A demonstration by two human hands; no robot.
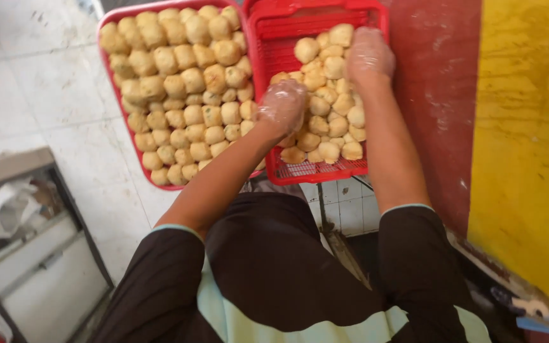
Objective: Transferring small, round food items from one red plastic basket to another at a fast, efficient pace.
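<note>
Two red plastic trays lie side by side on the pale tiled floor. The left tray (pixel 105 60) is packed full of golden-brown puffed balls (pixel 179 82). The right slotted tray (pixel 274 32) holds a pile of the same balls (pixel 332 108) in its nearer half. My left hand (pixel 281 105), in a thin clear plastic glove, rests on the balls at the left side of that pile. My right hand (pixel 368 56), also gloved, presses on balls at the pile's far right. Whether either hand grips a ball is hidden.
A red and yellow painted wall (pixel 516 127) rises close on the right. A low grey cabinet (pixel 33 254) with a white plastic bag (pixel 7 206) on it stands at the lower left. My dark trousers fill the bottom.
</note>
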